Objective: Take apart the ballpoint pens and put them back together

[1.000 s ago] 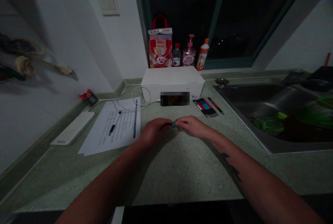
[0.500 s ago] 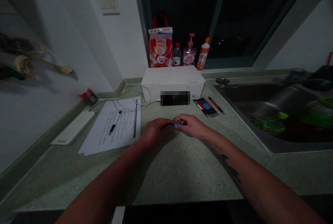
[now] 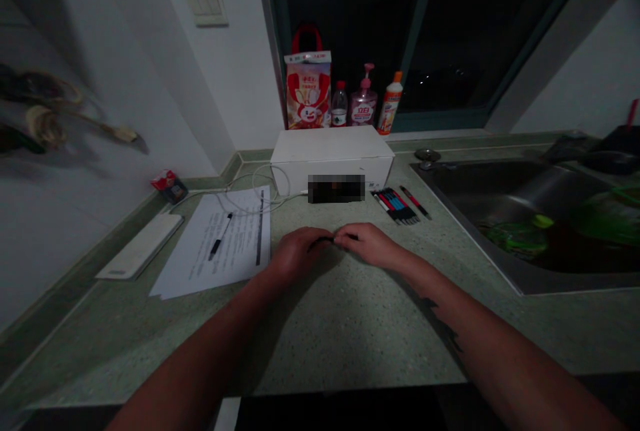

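Both my hands meet over the green counter (image 3: 350,324) and pinch one dark pen (image 3: 325,240) between them. My left hand (image 3: 297,252) is closed on the pen's left part. My right hand (image 3: 365,243) is closed on its right end, fingers pressed against the left hand's fingertips. Only a short black stretch of the pen shows between the fingers. A row of several more pens (image 3: 397,205), black with red and blue grips, lies just beyond my right hand.
A white box (image 3: 331,154) stands behind the hands, with bottles and a red bag (image 3: 309,89) on the sill. Printed sheets (image 3: 220,241) with a pen on them lie to the left, beside a white slab (image 3: 141,245). A steel sink (image 3: 530,217) fills the right.
The pen's blue section, visible between the hands earlier, is now covered as my right hand has slid left until the two hands touch.
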`<action>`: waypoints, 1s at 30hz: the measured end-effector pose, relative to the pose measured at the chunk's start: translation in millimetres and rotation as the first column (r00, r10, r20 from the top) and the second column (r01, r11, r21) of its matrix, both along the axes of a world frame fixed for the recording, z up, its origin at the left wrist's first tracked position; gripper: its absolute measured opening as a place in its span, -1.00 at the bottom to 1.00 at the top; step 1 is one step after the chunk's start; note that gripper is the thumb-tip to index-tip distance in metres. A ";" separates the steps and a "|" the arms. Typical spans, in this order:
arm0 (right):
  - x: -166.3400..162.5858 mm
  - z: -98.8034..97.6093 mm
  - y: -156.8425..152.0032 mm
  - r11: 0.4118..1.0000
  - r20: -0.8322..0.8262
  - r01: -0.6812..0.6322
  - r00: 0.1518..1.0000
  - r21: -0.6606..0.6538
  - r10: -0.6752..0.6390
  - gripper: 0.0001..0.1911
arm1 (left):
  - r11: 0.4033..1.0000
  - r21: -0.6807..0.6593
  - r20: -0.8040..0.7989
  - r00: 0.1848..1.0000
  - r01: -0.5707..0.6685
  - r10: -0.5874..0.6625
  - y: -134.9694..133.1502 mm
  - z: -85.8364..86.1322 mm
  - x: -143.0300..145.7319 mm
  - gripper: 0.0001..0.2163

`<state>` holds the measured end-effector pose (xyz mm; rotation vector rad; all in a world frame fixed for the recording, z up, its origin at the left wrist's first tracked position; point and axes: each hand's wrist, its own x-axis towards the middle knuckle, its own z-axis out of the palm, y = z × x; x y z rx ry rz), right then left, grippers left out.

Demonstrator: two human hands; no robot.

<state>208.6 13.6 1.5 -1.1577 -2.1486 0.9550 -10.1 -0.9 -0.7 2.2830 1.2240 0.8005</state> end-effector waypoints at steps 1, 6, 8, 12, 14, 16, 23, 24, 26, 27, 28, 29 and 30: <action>-0.1 1.0 -0.4 0.999 0.005 0.023 1.000 0.044 -0.024 -0.85 | 1.000 -0.001 0.004 1.000 -0.003 0.003 -0.1 -0.5 0.1 -0.79; -0.6 4.8 -2.5 0.991 0.054 0.054 0.997 0.118 -0.061 -0.84 | 1.000 -0.012 0.025 1.000 -0.010 0.010 0.2 -1.5 0.9 -0.78; -0.8 5.2 -2.6 0.996 0.052 0.004 0.999 0.088 -0.008 -0.83 | 1.000 -0.012 0.031 0.999 -0.024 0.024 0.7 -0.9 0.7 -0.79; -0.1 6.4 -1.9 0.990 0.058 -0.011 0.998 0.139 0.003 -0.82 | 1.000 -0.002 0.035 0.999 -0.030 0.030 1.3 0.8 -0.6 -0.80; 1.0 7.1 -1.5 0.980 0.066 0.034 0.997 0.195 -0.048 -0.90 | 0.999 -0.019 0.039 0.998 -0.039 0.039 1.4 1.5 -1.4 -0.81; 3.0 7.5 -0.7 0.966 0.094 0.075 0.990 0.246 -0.100 -0.89 | 0.997 -0.040 0.058 0.996 -0.060 0.063 1.6 2.1 -2.1 -0.81; 15.7 5.3 7.5 0.882 0.147 0.238 0.936 0.406 -0.320 -0.90 | 0.967 -0.037 0.216 0.943 -0.252 0.254 5.4 7.3 -2.7 -0.85; 17.7 5.2 8.7 0.869 0.143 0.273 0.923 0.412 -0.358 -0.89 | 0.960 -0.048 0.232 0.931 -0.278 0.281 6.4 8.2 -3.0 -0.86; 20.7 5.3 10.4 0.847 0.115 0.348 0.898 0.402 -0.424 -0.84 | 0.951 -0.072 0.256 0.916 -0.300 0.309 7.7 8.6 -3.6 -0.86; 21.7 5.3 11.0 0.838 0.088 0.385 0.889 0.388 -0.449 -0.80 | 0.953 -0.082 0.260 0.917 -0.291 0.302 7.8 8.0 -3.6 -0.87; 22.2 5.3 11.4 0.830 0.055 0.417 0.882 0.371 -0.468 -0.77 | 0.961 -0.089 0.254 0.927 -0.263 0.277 7.4 6.8 -3.3 -0.87; 22.3 5.1 11.7 0.825 0.022 0.441 0.877 0.354 -0.479 -0.74 | 0.970 -0.095 0.237 0.942 -0.222 0.239 6.5 5.0 -2.5 -0.88; 22.1 4.6 12.0 0.824 -0.003 0.455 0.876 0.339 -0.482 -0.71 | 0.980 -0.102 0.206 0.960 -0.172 0.190 5.0 2.9 -1.3 -0.88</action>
